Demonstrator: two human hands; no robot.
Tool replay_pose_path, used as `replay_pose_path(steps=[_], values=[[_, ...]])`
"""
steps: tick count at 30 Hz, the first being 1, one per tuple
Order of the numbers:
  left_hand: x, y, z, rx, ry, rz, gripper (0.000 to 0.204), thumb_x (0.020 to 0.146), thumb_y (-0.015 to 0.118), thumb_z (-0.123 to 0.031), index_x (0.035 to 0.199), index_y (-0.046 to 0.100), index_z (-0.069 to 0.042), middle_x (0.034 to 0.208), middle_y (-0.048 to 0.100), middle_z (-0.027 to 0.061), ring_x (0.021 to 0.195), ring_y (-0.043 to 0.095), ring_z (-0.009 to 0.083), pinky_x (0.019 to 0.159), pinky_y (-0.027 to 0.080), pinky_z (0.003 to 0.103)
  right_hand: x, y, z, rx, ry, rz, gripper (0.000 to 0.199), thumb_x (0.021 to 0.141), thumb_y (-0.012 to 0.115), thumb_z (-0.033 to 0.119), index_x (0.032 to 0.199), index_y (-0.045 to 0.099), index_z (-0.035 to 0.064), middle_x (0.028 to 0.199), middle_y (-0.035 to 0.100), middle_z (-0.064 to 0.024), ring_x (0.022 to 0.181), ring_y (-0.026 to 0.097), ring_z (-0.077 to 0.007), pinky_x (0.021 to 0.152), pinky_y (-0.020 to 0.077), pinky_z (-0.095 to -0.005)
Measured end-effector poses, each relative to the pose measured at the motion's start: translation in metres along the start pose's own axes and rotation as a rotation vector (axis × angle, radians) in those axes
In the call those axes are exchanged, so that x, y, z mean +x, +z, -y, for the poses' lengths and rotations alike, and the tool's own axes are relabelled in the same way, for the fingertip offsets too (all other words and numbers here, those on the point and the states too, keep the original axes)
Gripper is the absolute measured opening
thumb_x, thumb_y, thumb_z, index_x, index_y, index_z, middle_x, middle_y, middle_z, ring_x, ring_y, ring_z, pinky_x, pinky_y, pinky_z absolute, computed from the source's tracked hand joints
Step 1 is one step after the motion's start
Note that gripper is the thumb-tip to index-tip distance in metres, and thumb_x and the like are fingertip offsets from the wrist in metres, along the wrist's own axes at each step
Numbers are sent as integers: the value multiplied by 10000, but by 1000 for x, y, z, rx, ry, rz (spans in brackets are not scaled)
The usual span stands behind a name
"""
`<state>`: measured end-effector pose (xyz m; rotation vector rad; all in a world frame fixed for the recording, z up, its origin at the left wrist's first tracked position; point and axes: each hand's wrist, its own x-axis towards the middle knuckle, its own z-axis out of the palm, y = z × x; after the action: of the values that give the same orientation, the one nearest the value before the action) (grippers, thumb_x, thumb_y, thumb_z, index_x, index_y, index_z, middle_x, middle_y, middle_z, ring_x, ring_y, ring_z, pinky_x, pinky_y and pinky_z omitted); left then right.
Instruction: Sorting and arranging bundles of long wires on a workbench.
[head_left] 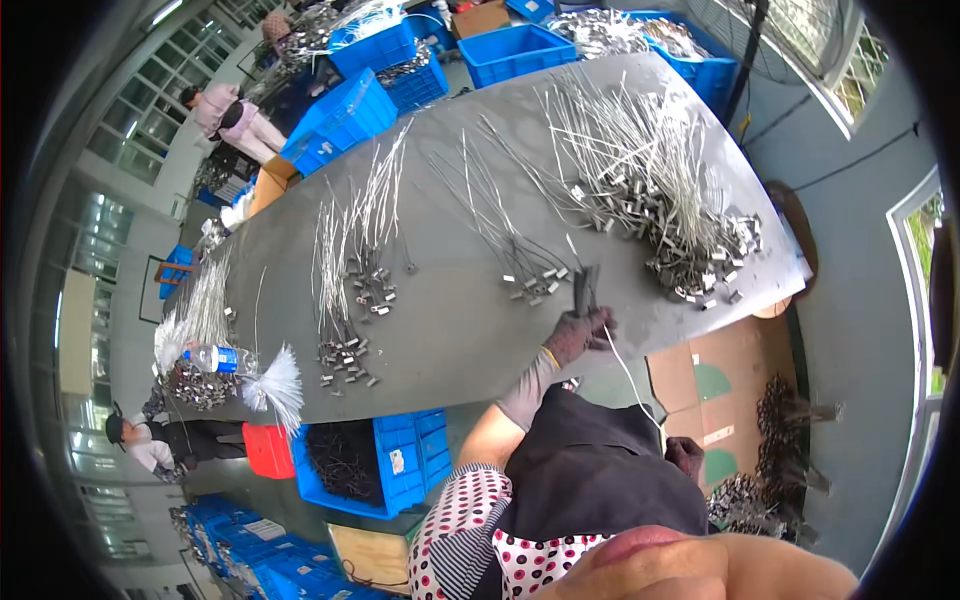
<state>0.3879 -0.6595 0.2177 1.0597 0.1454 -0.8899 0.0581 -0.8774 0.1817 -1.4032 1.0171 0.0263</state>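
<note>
Down low, right hand is resting by the apron, grip impossible to tell, while further up left hand is pinching shut on 1 thin white tie trailing off the grey table, light, springy, best gripped near its metal end.

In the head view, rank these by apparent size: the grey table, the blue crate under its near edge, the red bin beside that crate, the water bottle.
Largest to smallest:
1. grey table
2. blue crate
3. red bin
4. water bottle
Fisheye bending makes the last two unsure.
</note>
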Motion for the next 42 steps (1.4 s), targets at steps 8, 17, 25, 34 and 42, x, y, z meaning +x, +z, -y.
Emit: replay_pose_path(steps=[8, 17, 25, 34, 42], values=[[18, -16, -12, -353, 63, 22, 324, 962, 641, -296, 1210, 618, -89, 865, 682, 45, 795, 708, 208, 584, 561, 331, 54, 170, 145, 41, -230, 302, 233, 935, 603, 201, 954, 703, -9, 653, 575, -2, 558, 521, -85, 515, 415, -247], [33, -68, -77, -296, 306, -455, 232, 863, 760, -293, 885, 672, -80, 730, 677, 55, 529, 646, 162, 426, 510, 284, 86, 204, 159, -157, -110, 705, 372, 987, 551, 338, 1005, 682, -10, 728, 650, -57, 608, 609, -132, 573, 471, -263], [53, -30, -37, 36, 357, -312, 258, 873, 754, -246, 984, 718, -16, 820, 696, 34, 746, 659, 96, 646, 552, 249, 151, 270, 234, -21, -66, 452, 623, 968, 459, 542, 1249, 531, -8, 1017, 682, -187, 798, 694, -277, 606, 538, -355], [59, -48, -75, 90, 76, -312, 283, 877, 724, -247, 1051, 712, -24, 976, 716, 62, 908, 670, 113, 748, 546, 265, 207, 313, 258, -329, -509, 427, 473, 1004, 470, 423, 1152, 609, -4, 985, 672, -254, 897, 640, -416, 790, 517, -463], [32, -113, -80, 204, 149, -405, 253, 892, 707, -261, 883, 723, -9, 787, 706, 64, 625, 663, 133, 570, 539, 266, 258, 296, 288, -1145, -691, -89, 349, 901, 564, 310, 1174, 556, 92, 1280, 575, -156, 1174, 542, -382, 903, 475, -495]])
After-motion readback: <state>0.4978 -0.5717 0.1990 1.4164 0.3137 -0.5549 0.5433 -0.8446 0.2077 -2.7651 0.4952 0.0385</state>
